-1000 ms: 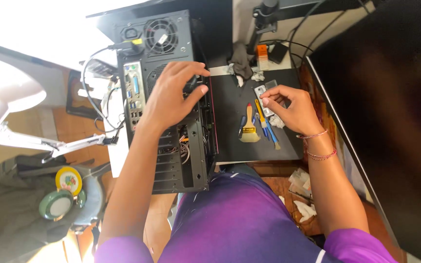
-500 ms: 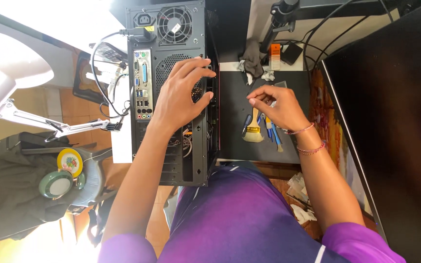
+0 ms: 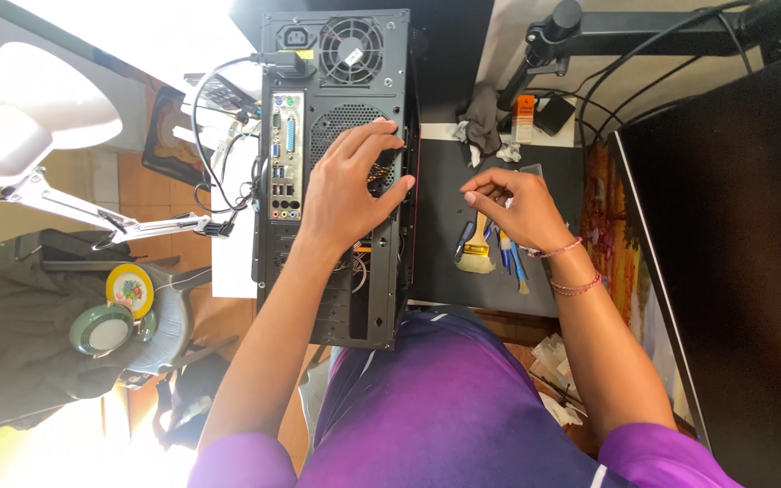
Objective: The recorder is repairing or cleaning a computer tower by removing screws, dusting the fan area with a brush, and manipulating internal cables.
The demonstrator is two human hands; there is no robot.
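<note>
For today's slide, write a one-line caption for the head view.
Left hand rests on the PC case rear; right hand hovers, fingers pinched, above tools on a dark mat.

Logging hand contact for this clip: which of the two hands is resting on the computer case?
The left hand, spread over the black computer case. The right hand hovers, fingers pinched, above the dark mat.

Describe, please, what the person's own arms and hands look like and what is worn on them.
Both forearms are bare. Short purple sleeves cover the upper arms, the right one with a thin white stripe. The right wrist carries two thin beaded bracelets, pinkish red. The left hand and right hand are ungloved, with no rings or watch that I can see.
</note>
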